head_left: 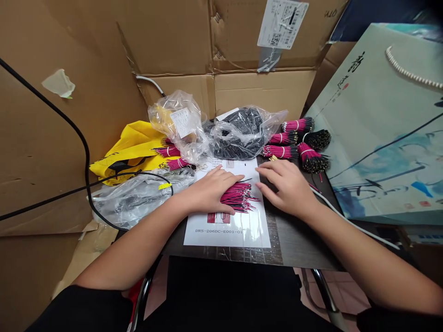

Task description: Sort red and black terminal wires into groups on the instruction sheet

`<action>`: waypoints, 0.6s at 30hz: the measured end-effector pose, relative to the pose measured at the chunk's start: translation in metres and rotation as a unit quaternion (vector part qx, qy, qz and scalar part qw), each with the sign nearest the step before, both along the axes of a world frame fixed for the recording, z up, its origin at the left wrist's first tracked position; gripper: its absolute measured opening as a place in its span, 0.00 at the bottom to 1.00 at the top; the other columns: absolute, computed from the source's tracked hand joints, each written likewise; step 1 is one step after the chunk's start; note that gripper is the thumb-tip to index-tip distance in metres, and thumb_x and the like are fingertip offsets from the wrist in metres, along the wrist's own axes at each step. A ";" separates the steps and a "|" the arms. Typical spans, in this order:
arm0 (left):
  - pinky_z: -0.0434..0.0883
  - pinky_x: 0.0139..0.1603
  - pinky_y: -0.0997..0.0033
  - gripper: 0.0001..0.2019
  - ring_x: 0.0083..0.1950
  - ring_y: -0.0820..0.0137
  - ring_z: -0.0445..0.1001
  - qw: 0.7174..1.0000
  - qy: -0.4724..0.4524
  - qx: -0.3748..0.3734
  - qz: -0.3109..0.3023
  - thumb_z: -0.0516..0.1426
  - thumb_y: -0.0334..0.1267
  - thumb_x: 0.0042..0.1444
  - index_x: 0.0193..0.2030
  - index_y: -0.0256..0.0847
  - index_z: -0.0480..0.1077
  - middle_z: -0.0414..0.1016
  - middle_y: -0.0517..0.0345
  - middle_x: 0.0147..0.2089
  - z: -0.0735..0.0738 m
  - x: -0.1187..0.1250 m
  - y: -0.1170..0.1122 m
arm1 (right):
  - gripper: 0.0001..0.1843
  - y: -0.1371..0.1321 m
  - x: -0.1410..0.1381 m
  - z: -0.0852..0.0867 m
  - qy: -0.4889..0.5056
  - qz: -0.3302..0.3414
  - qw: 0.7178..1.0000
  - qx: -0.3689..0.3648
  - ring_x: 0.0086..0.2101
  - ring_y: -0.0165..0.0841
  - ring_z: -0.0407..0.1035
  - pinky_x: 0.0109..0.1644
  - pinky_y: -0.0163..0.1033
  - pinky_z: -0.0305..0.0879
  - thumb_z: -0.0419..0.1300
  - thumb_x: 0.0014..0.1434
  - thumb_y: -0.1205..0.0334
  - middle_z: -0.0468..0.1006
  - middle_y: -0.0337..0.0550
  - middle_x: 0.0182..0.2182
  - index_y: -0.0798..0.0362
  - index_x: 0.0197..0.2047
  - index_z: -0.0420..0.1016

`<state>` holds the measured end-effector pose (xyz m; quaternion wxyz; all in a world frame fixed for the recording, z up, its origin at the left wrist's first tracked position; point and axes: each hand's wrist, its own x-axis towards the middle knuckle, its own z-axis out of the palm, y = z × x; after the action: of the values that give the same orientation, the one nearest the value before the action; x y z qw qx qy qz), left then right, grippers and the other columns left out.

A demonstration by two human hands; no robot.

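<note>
My left hand [207,191] lies palm down on the left end of a loose bundle of red and black crimped wires [240,197], its fingers spread over them. That bundle rests on a printed white sheet labelled DRS-206DC-E001-01 [226,235]. My right hand [287,189] rests just right of the loose wires, its fingertips on the sheet's upper right edge and touching no wires that I can see. Beyond it lie several tied bundles of red wires [280,151] and a black-tipped bundle [313,161].
A dark tabletop [297,244] carries everything. Behind the sheet are a clear bag of black parts [238,136] and a yellow bag [128,150]. A crumpled plastic bag [134,198] lies left, a printed paper bag [380,124] right, with cardboard walls [69,115] behind.
</note>
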<state>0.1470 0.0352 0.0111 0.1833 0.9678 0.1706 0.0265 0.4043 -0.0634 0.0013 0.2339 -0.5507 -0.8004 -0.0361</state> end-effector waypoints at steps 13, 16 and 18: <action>0.60 0.69 0.47 0.35 0.61 0.54 0.70 0.998 -0.044 -0.028 -0.024 0.67 0.50 0.56 0.66 0.42 0.63 0.74 0.46 0.58 -0.005 -0.006 0.001 | 0.53 -0.015 -0.046 -0.016 0.026 0.040 0.988 -0.147 0.54 0.54 0.67 0.59 0.60 0.66 0.60 0.61 0.32 0.72 0.62 0.58 0.61 0.75 0.52; 0.65 0.63 0.50 0.36 0.59 0.52 0.70 0.999 -0.042 -0.026 -0.005 0.67 0.52 0.55 0.66 0.41 0.62 0.73 0.45 0.58 -0.006 -0.004 -0.001 | 0.61 -0.018 -0.056 -0.016 0.026 0.007 0.987 -0.161 0.53 0.56 0.66 0.57 0.63 0.66 0.63 0.57 0.32 0.72 0.62 0.56 0.58 0.78 0.41; 0.63 0.64 0.49 0.36 0.60 0.52 0.69 0.999 -0.050 -0.020 0.001 0.66 0.53 0.55 0.65 0.42 0.61 0.73 0.46 0.59 -0.007 -0.004 -0.002 | 0.63 -0.016 -0.059 -0.016 0.034 -0.005 0.985 -0.170 0.52 0.56 0.67 0.55 0.63 0.67 0.65 0.57 0.37 0.73 0.61 0.54 0.56 0.79 0.34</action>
<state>0.1430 0.0332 0.0037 0.2109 0.9612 0.1631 0.0714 0.3449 -0.0790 -0.0143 0.1633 -0.5873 -0.7838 0.1184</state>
